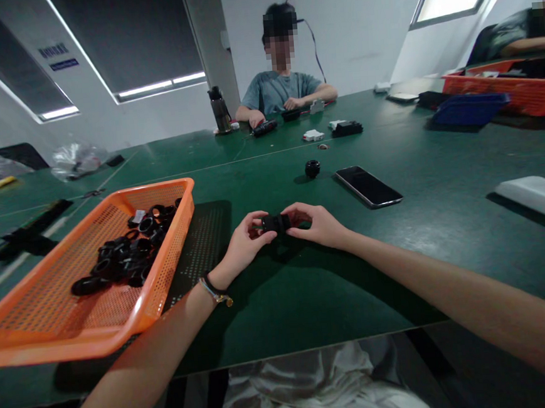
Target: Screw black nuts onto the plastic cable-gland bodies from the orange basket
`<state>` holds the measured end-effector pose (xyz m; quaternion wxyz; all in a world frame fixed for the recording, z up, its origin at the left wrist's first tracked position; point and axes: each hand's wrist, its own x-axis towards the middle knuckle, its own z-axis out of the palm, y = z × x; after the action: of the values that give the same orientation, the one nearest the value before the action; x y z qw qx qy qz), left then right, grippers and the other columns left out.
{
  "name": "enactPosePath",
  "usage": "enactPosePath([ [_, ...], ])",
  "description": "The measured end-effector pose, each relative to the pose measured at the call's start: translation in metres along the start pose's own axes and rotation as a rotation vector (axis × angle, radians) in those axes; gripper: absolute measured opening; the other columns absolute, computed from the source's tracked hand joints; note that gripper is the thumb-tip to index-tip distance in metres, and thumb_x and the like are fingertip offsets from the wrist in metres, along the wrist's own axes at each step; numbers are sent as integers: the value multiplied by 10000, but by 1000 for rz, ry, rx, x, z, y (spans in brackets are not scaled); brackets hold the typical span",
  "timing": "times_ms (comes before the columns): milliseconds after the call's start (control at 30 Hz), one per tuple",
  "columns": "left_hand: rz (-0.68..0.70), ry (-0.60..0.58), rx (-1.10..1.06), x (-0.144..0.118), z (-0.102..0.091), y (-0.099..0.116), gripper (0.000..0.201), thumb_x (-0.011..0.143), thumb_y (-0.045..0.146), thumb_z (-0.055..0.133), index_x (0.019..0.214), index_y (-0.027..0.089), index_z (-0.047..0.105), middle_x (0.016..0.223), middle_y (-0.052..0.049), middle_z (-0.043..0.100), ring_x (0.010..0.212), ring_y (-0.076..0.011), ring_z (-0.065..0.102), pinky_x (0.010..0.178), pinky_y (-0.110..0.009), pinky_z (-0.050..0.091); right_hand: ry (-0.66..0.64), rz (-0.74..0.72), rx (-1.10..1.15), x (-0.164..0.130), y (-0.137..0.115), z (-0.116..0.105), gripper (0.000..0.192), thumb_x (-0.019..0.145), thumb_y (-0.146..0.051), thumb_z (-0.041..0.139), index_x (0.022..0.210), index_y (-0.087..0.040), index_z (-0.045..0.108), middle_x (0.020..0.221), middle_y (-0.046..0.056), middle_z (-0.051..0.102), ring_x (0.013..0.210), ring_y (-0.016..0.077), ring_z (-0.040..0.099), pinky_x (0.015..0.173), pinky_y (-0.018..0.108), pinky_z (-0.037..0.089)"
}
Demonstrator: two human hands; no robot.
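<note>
Small black part (275,222) is pinched at both ends by left hand (242,244) and right hand (319,224), held just above the green table (307,289) near its front edge. Judged light, rigid, smooth plastic; best gripped at the ends.

Looks like an assembly workshop: long green table (443,216) shared by seated workers (282,87), orange baskets (49,303) of black rings (125,256), parts scattered about, blinds over windows.
</note>
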<state>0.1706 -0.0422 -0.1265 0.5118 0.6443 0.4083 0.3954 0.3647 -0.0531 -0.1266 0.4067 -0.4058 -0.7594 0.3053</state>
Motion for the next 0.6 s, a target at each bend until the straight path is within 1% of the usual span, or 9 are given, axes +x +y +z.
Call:
enactPosePath([
  [200,-20,-1,26,0,1,2,437,629,159,668,1048,147,541,920,-30,607,768,-110,585,742,-246,472,-11,16,-13,1,0,0,262,699,-261,595,943,-168,577,784,29,638,706,154,612,705,331,517],
  [333,-19,-1,40,0,1,3,443,629,172,670,1054,146,548,940,-38,615,798,-127,592,766,-267,480,-13,37,-20,1,0,0,273,716,-288,586,956,-159,577,785,35,640,704,157,611,696,330,515],
  [433,-21,2,23,-1,1,2,448,632,180,665,1062,143,546,926,-33,606,785,-118,585,754,-255,482,-22,33,-19,0,0,-1,289,719,-287,587,974,-152,576,812,45,648,722,160,615,709,334,516],
  [600,-37,11,-10,0,0,2,426,649,174,654,1059,149,542,878,-18,584,686,-83,555,690,-227,481,-31,-2,-24,0,0,-1,295,718,-248,583,1000,-160,586,856,48,654,751,160,618,733,335,518],
])
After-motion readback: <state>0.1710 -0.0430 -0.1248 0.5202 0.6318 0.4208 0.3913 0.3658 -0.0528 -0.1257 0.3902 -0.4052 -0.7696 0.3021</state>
